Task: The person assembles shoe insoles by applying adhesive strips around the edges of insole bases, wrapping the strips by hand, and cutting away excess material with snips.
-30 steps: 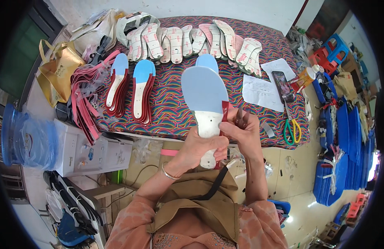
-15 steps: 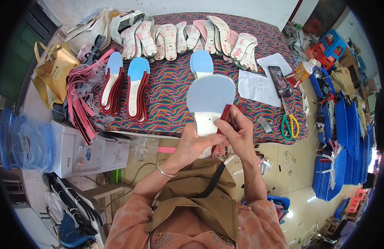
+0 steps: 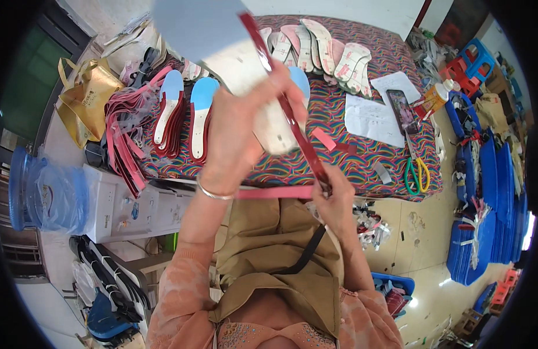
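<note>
My left hand [image 3: 237,125] is closed around an insole with a blue-grey front [image 3: 202,26] and a white heel part, lifted over the table and blurred by motion. A glossy dark red strip [image 3: 295,125] slants across the insole, passing by my left fingers. The strip's lower end is pinched in my right hand [image 3: 334,198], near the table's front edge. A blue-topped insole [image 3: 301,81] lies partly hidden behind the raised one. Left of my left hand rest two stacks of blue-and-white insoles with dark red edges, an outer stack [image 3: 168,113] and an inner stack [image 3: 200,116].
Pale insoles [image 3: 321,49] line the table's back. Scissors [image 3: 418,174], a phone [image 3: 402,110], paper [image 3: 370,119] and a bottle [image 3: 434,100] are at the right. Pink and red strips [image 3: 126,125] hang at the left. A pink scrap [image 3: 323,138] and a grey piece [image 3: 382,173] lie on the cloth.
My left hand has lifted the insole up and to the left. My right hand has moved down, and the dark red strip now stretches between the hands. Small pink and red scraps now show on the cloth.
</note>
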Demonstrator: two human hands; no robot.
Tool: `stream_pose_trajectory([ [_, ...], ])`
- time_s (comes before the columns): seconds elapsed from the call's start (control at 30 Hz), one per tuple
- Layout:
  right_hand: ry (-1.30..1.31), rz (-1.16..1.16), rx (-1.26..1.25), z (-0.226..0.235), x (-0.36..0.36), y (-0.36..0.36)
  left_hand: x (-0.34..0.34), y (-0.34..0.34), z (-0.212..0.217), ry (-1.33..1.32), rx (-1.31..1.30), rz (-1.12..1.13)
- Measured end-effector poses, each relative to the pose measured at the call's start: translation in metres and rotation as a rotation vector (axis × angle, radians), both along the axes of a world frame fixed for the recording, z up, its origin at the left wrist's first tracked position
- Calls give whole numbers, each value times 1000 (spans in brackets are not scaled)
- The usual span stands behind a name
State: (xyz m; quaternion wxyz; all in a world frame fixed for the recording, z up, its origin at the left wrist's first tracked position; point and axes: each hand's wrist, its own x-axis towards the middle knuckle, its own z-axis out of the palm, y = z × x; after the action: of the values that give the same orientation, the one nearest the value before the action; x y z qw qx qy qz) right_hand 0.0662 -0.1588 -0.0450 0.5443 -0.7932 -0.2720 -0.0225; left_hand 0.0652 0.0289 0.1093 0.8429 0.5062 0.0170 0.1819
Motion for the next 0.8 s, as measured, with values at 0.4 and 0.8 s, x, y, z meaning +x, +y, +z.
stream_pose_trajectory([
  [0.4,83,-225,-26,-41,-15,-61,33,-6,44,-224,-47,11],
  [0.8,-644,-156,-374,-35,-7,-27,55,-57,53,-59,29,-94],
])
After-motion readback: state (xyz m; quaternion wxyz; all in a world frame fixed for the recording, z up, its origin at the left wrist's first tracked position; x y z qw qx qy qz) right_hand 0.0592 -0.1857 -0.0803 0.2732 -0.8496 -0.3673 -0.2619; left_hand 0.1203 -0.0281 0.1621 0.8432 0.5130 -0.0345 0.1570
